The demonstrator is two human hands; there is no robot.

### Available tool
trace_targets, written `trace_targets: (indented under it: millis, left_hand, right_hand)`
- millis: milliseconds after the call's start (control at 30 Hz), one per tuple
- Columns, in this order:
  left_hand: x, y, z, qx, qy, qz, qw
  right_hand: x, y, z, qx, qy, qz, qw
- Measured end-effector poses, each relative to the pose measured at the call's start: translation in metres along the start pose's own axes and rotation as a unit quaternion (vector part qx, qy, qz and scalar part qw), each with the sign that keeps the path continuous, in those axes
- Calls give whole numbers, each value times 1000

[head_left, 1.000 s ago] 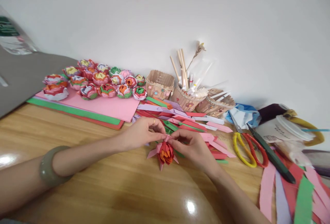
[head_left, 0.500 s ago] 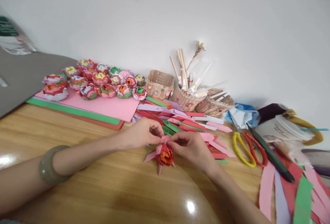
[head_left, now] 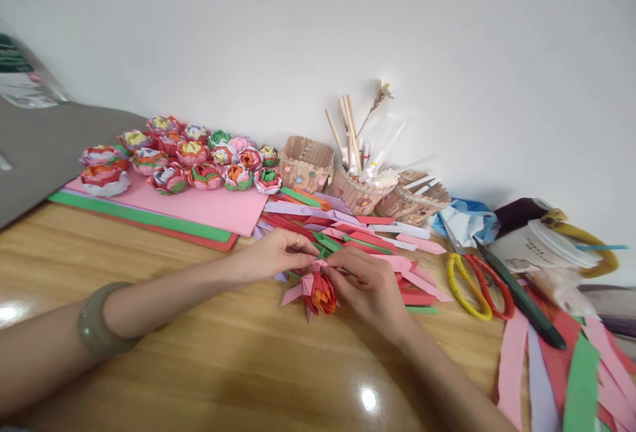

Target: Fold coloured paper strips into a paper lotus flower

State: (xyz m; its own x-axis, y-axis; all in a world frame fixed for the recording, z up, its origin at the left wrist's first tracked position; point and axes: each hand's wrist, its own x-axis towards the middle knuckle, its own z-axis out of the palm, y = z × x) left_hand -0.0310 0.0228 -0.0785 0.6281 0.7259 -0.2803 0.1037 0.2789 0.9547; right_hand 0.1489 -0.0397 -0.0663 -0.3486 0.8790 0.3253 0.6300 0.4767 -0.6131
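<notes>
Between my two hands is a folded paper flower (head_left: 320, 294), with an orange centre, red petals around it and pink pointed strips sticking out at its outer side. My left hand (head_left: 278, 254) pinches the pink paper at its far edge, thumb and forefinger together. From the other side my right hand (head_left: 370, 286) pinches the same pink edge, its fingertips almost meeting the left ones. The tips partly hide the folded paper there. Just behind my hands lies a pile of folded paper strips (head_left: 342, 226) in pink, red, green and lilac.
Several finished paper flowers (head_left: 201, 175) stand on stacked coloured sheets (head_left: 238, 210) at the left. Small wooden baskets (head_left: 307, 165) line the wall. At the right are scissors (head_left: 470, 286), a dark green craft knife (head_left: 527, 303), a white tub (head_left: 544, 246) and cut paper strips (head_left: 581, 372).
The flower has tilted and shifted slightly up and right. My fingertips have come closer together over its pink far edge.
</notes>
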Motion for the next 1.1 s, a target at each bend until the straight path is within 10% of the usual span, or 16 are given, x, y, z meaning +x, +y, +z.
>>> trace_targets:
  millis: [467,700,1100]
  left_hand:
    - [-23,16,19,90,25,153,984]
    - [-23,4,13,290,104,337,890]
    - [-22,-5,14,249,116,375,886]
  right_hand:
    - [-2,-14,-5,-34,109,5,993]
    - [7,-23,-15,257,-51,226,938]
    - [6,-19,-16,283,-57,228,930]
